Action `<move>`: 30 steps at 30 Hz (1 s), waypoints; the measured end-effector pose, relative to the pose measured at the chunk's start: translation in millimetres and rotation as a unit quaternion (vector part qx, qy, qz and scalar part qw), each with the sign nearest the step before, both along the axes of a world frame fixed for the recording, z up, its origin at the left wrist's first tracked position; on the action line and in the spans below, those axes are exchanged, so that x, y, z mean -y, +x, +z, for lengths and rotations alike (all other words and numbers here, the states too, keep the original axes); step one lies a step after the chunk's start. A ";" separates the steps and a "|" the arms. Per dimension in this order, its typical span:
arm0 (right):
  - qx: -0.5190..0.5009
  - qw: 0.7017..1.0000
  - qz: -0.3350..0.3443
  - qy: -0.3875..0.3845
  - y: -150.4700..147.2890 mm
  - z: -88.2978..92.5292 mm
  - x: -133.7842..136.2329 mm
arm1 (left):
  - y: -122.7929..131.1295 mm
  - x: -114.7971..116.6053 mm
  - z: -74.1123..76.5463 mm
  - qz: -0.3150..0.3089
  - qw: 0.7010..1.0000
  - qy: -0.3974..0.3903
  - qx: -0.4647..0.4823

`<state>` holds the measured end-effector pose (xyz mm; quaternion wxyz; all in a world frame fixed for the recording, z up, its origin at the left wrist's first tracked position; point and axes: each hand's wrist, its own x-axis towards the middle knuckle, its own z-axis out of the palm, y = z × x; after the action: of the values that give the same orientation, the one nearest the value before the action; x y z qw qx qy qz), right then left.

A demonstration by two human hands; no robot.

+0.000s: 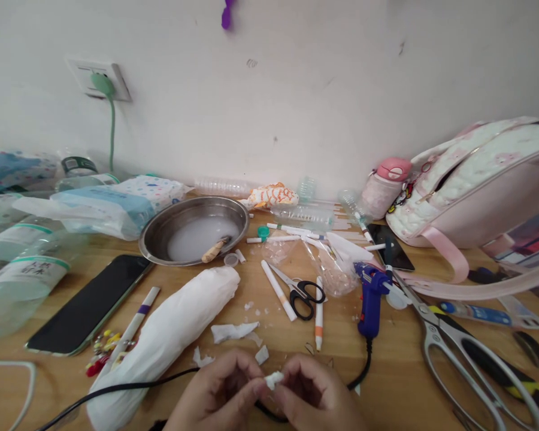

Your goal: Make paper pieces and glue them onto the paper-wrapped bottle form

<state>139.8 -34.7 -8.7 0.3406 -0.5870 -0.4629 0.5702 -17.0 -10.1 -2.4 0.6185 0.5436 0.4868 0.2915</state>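
My left hand (227,392) and my right hand (312,395) meet at the front middle of the table, fingertips pinched from both sides. Between them is a small crumpled white wad of what looks like wet paper (273,379). Just beyond my fingers lie torn white paper scraps (234,331). To the left rests a long, white, paper-covered form (170,335), narrower toward its near end. Small black-handled scissors (302,296) lie ahead between white marker pens (278,290). A black cord passes beneath my hands.
A metal bowl (150,239) of cloudy liquid holds a brush. Left are a phone (90,305) and plastic bottles (24,269). Right are a blue glue gun (371,296), large scissors (458,353), a pink-lidded bottle (384,188) and a backpack (485,191). An orange-patterned white piece (273,196) lies by the wall.
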 end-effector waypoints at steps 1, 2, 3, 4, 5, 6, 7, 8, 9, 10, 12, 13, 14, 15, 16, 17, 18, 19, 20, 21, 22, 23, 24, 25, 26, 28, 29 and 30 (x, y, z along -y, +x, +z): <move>0.006 1.000 -0.001 -0.005 0.0 -0.1 -0.3 | 0.7 -1.4 -0.4 0.011 0.999 -0.038 0.034; 0.008 1.000 -0.003 -0.007 0.1 -0.6 -0.5 | 1.3 -2.7 -0.7 0.018 0.995 -0.070 0.063; 0.004 1.000 -0.004 -0.008 0.4 -1.1 -0.5 | 1.9 -3.8 -1.2 0.020 0.992 -0.094 0.086; -0.003 1.000 -0.006 -0.005 0.7 -1.5 -0.4 | 2.4 -4.7 -1.7 0.018 0.988 -0.109 0.103; -0.010 1.000 -0.008 0.000 1.0 -1.6 -0.1 | 2.9 -5.2 -2.2 0.017 0.986 -0.117 0.118; -0.017 1.000 -0.010 0.006 1.3 -1.5 0.2 | 3.3 -5.3 -2.8 0.015 0.984 -0.120 0.131; -0.021 1.000 -0.012 0.010 1.4 -1.3 0.7 | 3.7 -5.2 -3.3 0.014 0.982 -0.122 0.140; -0.019 1.000 -0.016 0.012 1.3 -1.0 1.2 | 4.1 -4.8 -3.9 0.015 0.981 -0.124 0.147; -0.015 1.000 -0.020 0.010 1.1 -1.0 1.7 | 4.5 -4.3 -4.4 0.017 0.980 -0.127 0.152; -0.013 1.000 -0.021 0.006 0.7 -1.3 2.1 | 4.8 -3.7 -4.8 0.018 0.979 -0.130 0.155; -0.019 1.000 -0.014 -0.002 0.0 -3.1 3.0 | 4.9 -3.0 -5.4 0.020 0.979 -0.133 0.153; -0.029 1.000 -0.007 -0.003 0.0 -4.5 3.5 | 4.8 -2.9 -5.6 0.020 0.979 -0.133 0.150; -0.041 0.999 0.001 -0.001 0.2 -5.9 3.8 | 4.5 -3.0 -5.7 0.020 0.980 -0.131 0.147; -0.047 0.999 0.007 0.007 0.7 -7.2 4.0 | 4.0 -3.3 -5.8 0.018 0.981 -0.128 0.142; -0.044 0.999 0.009 0.018 1.3 -8.0 4.1 | 3.5 -3.7 -5.8 0.017 0.982 -0.125 0.139; -0.037 0.999 0.009 0.028 1.9 -8.3 4.1 | 3.0 -4.2 -5.8 0.016 0.983 -0.120 0.135; -0.027 0.999 0.008 0.037 2.5 -8.0 3.9 | 2.6 -4.7 -5.7 0.015 0.985 -0.113 0.131; -0.019 0.999 0.008 0.043 3.0 -7.1 3.7 | 2.2 -5.1 -5.5 0.016 0.986 -0.104 0.127; -0.011 0.999 0.010 0.048 3.3 -5.9 3.3 | 2.0 -5.4 -5.3 0.017 0.988 -0.093 0.123; -0.005 0.999 0.014 0.052 3.5 -4.6 3.1 | 2.0 -5.7 -5.0 0.019 0.989 -0.082 0.119; 0.000 0.998 0.021 0.056 3.5 -3.4 3.0 | 2.1 -5.8 -4.7 0.024 0.991 -0.073 0.114; 0.010 0.998 0.028 0.061 3.6 -2.5 3.0 | 2.3 -5.8 -4.5 0.026 0.991 -0.070 0.111; 0.024 0.997 0.030 0.065 3.7 -1.9 3.3 | 2.5 -5.8 -4.3 0.027 0.991 -0.071 0.111; 0.040 0.997 0.031 0.064 3.7 -1.7 3.8 | 2.8 -5.6 -4.3 0.027 0.990 -0.077 0.117; 0.056 0.996 0.030 0.054 3.8 -1.7 4.4 | 3.0 -5.4 -4.4 0.025 0.988 -0.087 0.125; 0.088 0.995 0.034 0.022 3.9 -1.5 5.7 | 3.0 -4.5 -4.8 0.023 0.982 -0.114 0.150; 0.108 0.993 0.038 0.006 3.9 -1.1 6.1 | 2.9 -3.8 -5.1 0.024 0.979 -0.125 0.162; 0.132 0.990 0.044 -0.003 3.8 -0.4 6.2 | 2.8 -3.1 -5.4 0.027 0.976 -0.133 0.171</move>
<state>143.7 -40.8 -9.1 0.2492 -0.6376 -0.5272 0.5034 -14.2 -7.0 -7.7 0.7513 0.3851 0.4232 0.3289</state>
